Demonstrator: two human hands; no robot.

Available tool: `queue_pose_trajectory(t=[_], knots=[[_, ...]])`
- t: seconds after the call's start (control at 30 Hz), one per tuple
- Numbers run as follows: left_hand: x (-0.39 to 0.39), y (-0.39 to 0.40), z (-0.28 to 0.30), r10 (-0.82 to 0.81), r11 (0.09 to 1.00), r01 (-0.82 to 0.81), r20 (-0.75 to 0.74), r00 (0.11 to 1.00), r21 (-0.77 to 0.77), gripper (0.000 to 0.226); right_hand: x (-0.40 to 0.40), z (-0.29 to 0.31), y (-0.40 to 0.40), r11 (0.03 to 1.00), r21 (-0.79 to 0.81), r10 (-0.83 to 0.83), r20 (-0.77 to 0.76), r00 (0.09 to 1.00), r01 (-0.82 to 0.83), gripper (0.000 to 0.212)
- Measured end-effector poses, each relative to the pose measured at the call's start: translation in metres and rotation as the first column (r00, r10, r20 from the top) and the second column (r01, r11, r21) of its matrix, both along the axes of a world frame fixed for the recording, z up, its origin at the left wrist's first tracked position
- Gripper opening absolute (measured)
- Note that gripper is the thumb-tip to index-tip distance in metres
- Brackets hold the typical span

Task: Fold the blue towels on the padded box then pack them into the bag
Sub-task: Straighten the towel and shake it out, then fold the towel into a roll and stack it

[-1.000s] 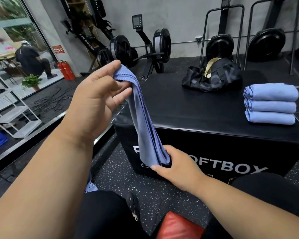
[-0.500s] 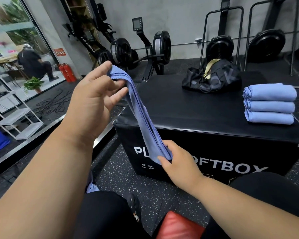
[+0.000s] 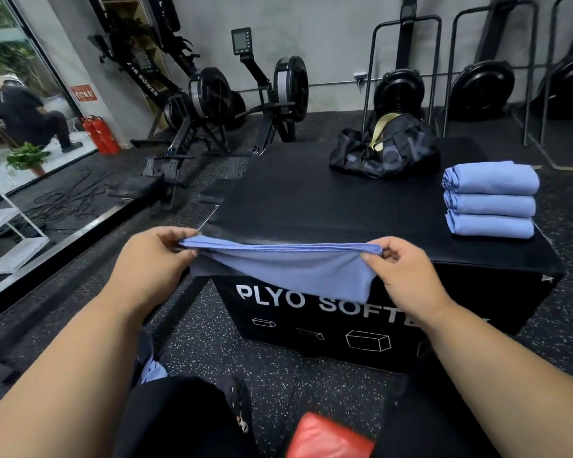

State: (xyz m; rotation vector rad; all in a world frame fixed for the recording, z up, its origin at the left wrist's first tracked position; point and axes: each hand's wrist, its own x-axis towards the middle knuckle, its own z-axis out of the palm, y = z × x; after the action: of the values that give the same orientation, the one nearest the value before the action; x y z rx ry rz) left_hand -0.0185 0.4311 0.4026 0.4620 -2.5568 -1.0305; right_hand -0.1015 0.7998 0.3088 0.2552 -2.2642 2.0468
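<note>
While both hands [image 3: 153,259] pinch towel [image 3: 288,276], stretched level (folded), before padded box [image 3: 311,200]

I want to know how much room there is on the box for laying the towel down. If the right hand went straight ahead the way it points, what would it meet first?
Probably nothing at first: the right hand, pinching the towel, points over the bare top of the box. Farther on lies the black bag, though depth is hard to judge.

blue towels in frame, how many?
4. Three folded in a stack at the padded box's right edge; one held between both hands. Blue cloth by the left knee unclear.
</note>
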Motion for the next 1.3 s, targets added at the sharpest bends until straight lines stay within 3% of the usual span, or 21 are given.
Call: queue_pose_trajectory(t=[0.2,0.27,0.47,0.6,0.7,0.93,1.03,1.17,1.3], knots=[[-0.025,0.001,-0.023,-0.101,0.992,0.094,0.078,0.992,0.088,0.004,-0.03,-0.001,0.023,0.998,0.002,-0.066,0.0,0.998,0.066,0.01],[-0.035,0.0,-0.031,-0.118,0.986,0.106,0.085,0.989,0.132,0.016,-0.04,-0.004,0.028,0.996,0.016,-0.088,0.002,0.996,0.088,0.01],[-0.053,0.003,-0.052,-0.199,0.962,0.18,0.08,0.977,0.204,0.023,-0.057,-0.016,0.032,0.992,0.012,-0.13,0.021,0.991,0.129,0.01],[-0.068,0.01,-0.058,-0.248,0.859,0.236,-0.032,0.968,0.454,0.026,-0.071,-0.017,0.033,0.989,-0.03,-0.144,0.03,0.989,0.145,0.01],[-0.085,0.01,-0.071,-0.192,0.771,0.203,-0.083,0.978,0.604,0.032,-0.082,-0.012,0.031,0.992,-0.052,-0.114,0.045,0.992,0.116,0.008],[-0.144,0.013,-0.091,-0.089,0.77,0.108,-0.062,0.994,0.628,0.049,-0.13,0.014,0.03,0.984,-0.115,-0.134,0.02,0.991,0.136,0.007],[-0.187,0.014,-0.093,-0.077,0.805,0.095,-0.055,0.995,0.586,0.047,-0.178,0.014,0.031,0.981,-0.047,-0.188,0.012,0.982,0.189,0.017],[-0.249,0.013,-0.126,-0.027,0.959,0.003,0.082,0.996,0.282,0.037,-0.242,-0.023,0.023,0.954,0.205,-0.243,0.095,0.965,0.22,0.036],[-0.27,0.006,-0.159,0.051,0.986,-0.085,0.224,0.973,0.145,0.047,-0.258,-0.072,0.018,0.915,0.371,-0.239,0.184,0.953,0.158,0.04]])
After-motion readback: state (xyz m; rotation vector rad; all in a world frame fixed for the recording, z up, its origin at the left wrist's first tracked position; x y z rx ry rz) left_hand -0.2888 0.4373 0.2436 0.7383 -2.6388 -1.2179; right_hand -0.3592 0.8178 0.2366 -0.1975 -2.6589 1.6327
